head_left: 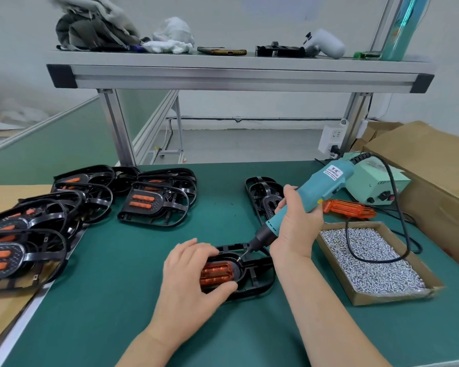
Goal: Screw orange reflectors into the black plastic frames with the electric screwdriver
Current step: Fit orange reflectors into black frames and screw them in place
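A black plastic frame [260, 276] lies on the green mat in front of me with an orange reflector [217, 272] seated in it. My left hand [191, 282] holds the reflector and frame, fingers curled over the top and thumb under the near edge. My right hand [297, 223] grips the teal electric screwdriver [321, 186], tilted, with its bit tip at a screw point on the frame just right of the reflector [240, 258].
Finished frames with reflectors are piled at the left [154, 202] [24, 250]. Bare black frames [265, 197] are stacked behind the screwdriver. Loose orange reflectors [350, 207] lie beside the power unit [376, 184]. A cardboard tray of screws [371, 260] sits at the right.
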